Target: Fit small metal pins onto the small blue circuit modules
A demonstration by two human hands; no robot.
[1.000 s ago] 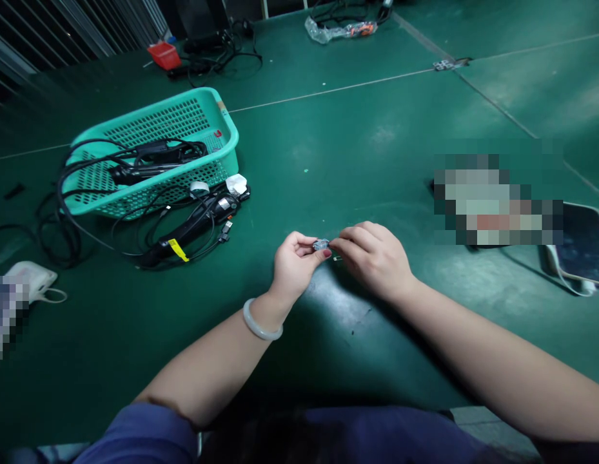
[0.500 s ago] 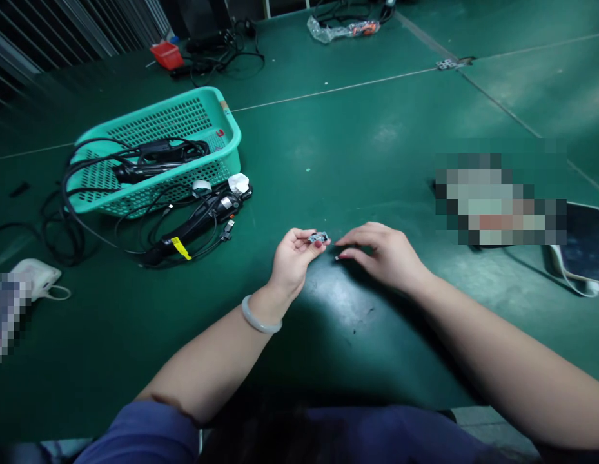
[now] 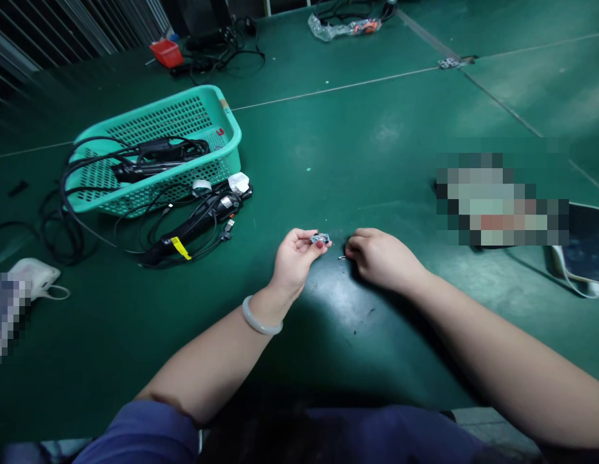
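Note:
Between the thumb and fingers of my left hand is a small grey, metallic-looking part with dark spots; its exact kind is too small to tell. Just to its right, my right hand is closed, its fingers curled inward low over the green table. A tiny silvery piece shows at the tips of the right fingers. Whether those fingers grip it or it lies on the table beside them, I cannot tell. The inside of the right hand is hidden.
A turquoise basket with black corded devices stands left. Beside it lies a black corded device with a yellow tag. A phone and a blurred-out item are at right, a white device at far left. A red container sits behind.
My right hand has drawn slightly right, away from my left, and its fingers have curled in. More of the tiny silvery piece shows. My left hand keeps its hold on the grey part.

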